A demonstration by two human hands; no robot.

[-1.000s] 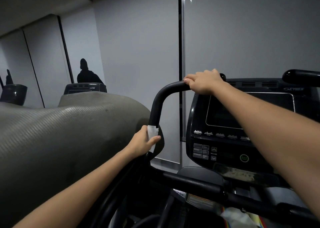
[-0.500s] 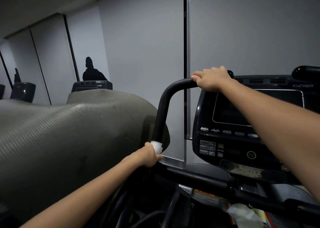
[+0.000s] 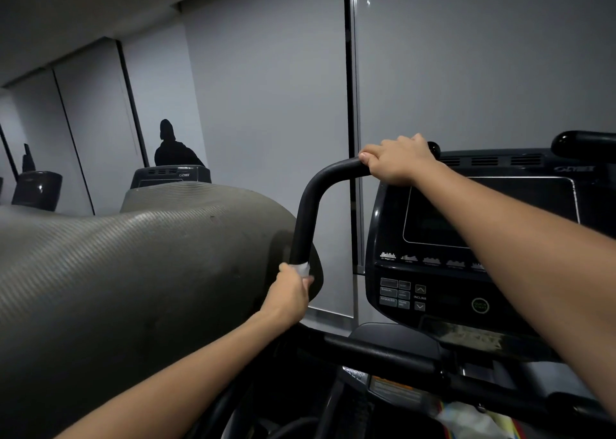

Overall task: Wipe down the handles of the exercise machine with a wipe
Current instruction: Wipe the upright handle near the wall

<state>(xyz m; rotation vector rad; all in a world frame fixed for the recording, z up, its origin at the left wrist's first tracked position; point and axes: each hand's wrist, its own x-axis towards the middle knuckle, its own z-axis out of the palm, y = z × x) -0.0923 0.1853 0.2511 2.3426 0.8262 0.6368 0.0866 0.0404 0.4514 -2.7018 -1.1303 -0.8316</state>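
Your left hand (image 3: 289,293) has its fingers closed round the white wipe (image 3: 300,268), pressed against the lower end of the black handle (image 3: 305,225), so you look to be partway through this handle, with its top bend and every other grip, such as the one at the far right (image 3: 583,143), by my judgement not yet wiped. The handle's long axis rises nearly upright from the wipe, then bends right into a level bar pointing toward the console (image 3: 433,272). There your right hand (image 3: 396,163) is clamped bare over that bar.
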